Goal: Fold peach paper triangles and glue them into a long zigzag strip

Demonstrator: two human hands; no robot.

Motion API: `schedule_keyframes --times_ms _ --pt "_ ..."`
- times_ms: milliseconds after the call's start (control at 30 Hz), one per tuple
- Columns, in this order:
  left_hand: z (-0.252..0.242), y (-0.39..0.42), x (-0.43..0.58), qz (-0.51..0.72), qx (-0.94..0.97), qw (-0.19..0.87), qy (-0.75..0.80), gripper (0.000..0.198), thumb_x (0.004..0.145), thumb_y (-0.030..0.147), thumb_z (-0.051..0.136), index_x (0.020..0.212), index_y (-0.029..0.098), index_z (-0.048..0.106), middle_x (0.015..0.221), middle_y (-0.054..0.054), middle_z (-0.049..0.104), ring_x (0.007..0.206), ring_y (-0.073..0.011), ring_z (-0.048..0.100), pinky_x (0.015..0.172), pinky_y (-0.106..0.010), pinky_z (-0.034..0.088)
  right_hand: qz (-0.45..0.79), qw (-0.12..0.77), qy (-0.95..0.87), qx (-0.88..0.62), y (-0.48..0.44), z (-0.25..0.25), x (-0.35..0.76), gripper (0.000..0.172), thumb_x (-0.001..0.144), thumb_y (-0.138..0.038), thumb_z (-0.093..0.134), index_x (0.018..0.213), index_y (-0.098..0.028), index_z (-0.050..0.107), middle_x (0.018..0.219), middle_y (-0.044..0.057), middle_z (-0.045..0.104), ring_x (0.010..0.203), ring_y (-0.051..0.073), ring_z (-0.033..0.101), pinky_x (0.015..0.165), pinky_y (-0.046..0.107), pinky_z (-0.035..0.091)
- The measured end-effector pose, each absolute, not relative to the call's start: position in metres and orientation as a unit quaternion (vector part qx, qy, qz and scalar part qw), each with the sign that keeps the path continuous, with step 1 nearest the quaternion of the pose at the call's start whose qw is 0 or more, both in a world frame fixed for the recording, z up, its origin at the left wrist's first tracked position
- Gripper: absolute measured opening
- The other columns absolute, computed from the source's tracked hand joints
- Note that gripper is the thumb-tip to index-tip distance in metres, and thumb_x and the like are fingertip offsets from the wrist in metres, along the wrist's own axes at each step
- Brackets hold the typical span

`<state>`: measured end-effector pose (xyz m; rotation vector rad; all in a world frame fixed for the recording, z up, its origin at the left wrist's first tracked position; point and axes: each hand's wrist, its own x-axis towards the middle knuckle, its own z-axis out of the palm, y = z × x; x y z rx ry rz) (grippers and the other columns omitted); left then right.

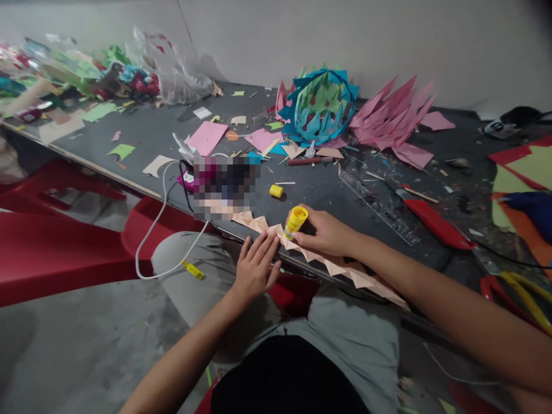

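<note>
Along the table's near edge runs a peach folded-paper strip [336, 264] with a zigzag, pointed border. My left hand [256, 261] lies on the strip with its fingers stretched out, pressing it near the middle. In my right hand [323, 230] is a yellow glue stick [295, 221], held upright with its lower end down at the strip, just right of my left fingertips. Whether the glue touches the paper is hidden by the tube. A yellow cap [276, 191] rests on the table beyond the strip.
Behind stand a blue-and-green folded-paper ring [321, 109] and a pink spiky paper piece [394, 121]. A red-handled cutter [437, 221], a clear ruler [375, 204] and scissors [521, 293] lie at right. A white cable [140, 247] hangs over the left edge beside a red chair [64, 247].
</note>
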<state>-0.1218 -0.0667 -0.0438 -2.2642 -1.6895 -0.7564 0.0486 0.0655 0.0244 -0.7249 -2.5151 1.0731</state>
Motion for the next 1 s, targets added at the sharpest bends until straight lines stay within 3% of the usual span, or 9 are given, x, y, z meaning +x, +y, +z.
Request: schedule_keyframes --times_ms 467,533,600,700,833,1000 --pt "-0.043 -0.064 -0.119 -0.261 -0.764 0.118 -0.578 0.048 0.083 0.022 0.045 0.130 0.016 0.040 0.122 -0.011 0.057 0.119 -0.0238 0.048 0.104 -0.042 0.026 0.353 0.096 -0.902 -0.231 0.068 0.033 0.042 0.016 0.072 -0.030 0.051 0.080 -0.021 0.040 0.065 -0.003 0.051 0.055 0.011 0.046 0.052 0.022 0.033" --pt "-0.043 -0.064 -0.118 -0.263 -0.760 0.117 -0.583 0.048 0.084 0.023 0.045 0.131 0.017 0.039 0.122 -0.011 0.057 0.118 -0.0237 0.048 0.104 -0.041 0.026 0.378 0.132 -0.881 -0.253 0.070 0.030 0.049 0.017 0.073 -0.031 0.051 0.082 -0.021 0.042 0.066 -0.002 0.053 0.056 0.012 0.049 0.053 0.023 0.036" --pt "-0.043 -0.064 -0.117 -0.265 -0.756 0.116 -0.587 0.048 0.085 0.026 0.044 0.131 0.017 0.039 0.122 -0.011 0.057 0.119 -0.0241 0.048 0.105 -0.042 0.025 0.411 0.226 -0.833 -0.292 0.071 0.026 0.059 0.019 0.074 -0.032 0.049 0.087 -0.020 0.042 0.072 -0.001 0.056 0.061 0.013 0.053 0.057 0.025 0.041" --pt "-0.042 -0.065 -0.114 -0.259 -0.760 0.118 -0.584 0.049 0.083 0.040 0.049 0.128 0.020 0.045 0.123 -0.012 0.055 0.121 -0.0283 0.044 0.105 -0.045 0.022 0.443 0.318 -0.773 -0.325 0.068 0.018 0.074 0.022 0.075 -0.032 0.048 0.092 -0.020 0.042 0.081 0.002 0.058 0.070 0.015 0.057 0.064 0.028 0.046" --pt "-0.036 -0.066 -0.108 -0.235 -0.756 0.112 -0.600 0.054 0.076 0.056 0.054 0.121 0.024 0.054 0.124 -0.013 0.052 0.121 -0.0333 0.041 0.104 -0.049 0.021 0.428 0.249 -0.809 -0.317 0.059 0.013 0.085 0.021 0.074 -0.032 0.051 0.090 -0.020 0.044 0.079 0.003 0.061 0.074 0.018 0.059 0.069 0.031 0.046" --pt "-0.029 -0.066 -0.100 -0.234 -0.747 0.085 -0.617 0.053 0.077 0.055 0.053 0.120 0.024 0.055 0.124 -0.012 0.053 0.124 -0.0317 0.038 0.106 -0.048 0.017 0.397 0.228 -0.835 -0.307 0.055 0.012 0.086 0.021 0.076 -0.035 0.050 0.090 -0.020 0.048 0.079 0.004 0.061 0.082 0.021 0.059 0.072 0.032 0.045"
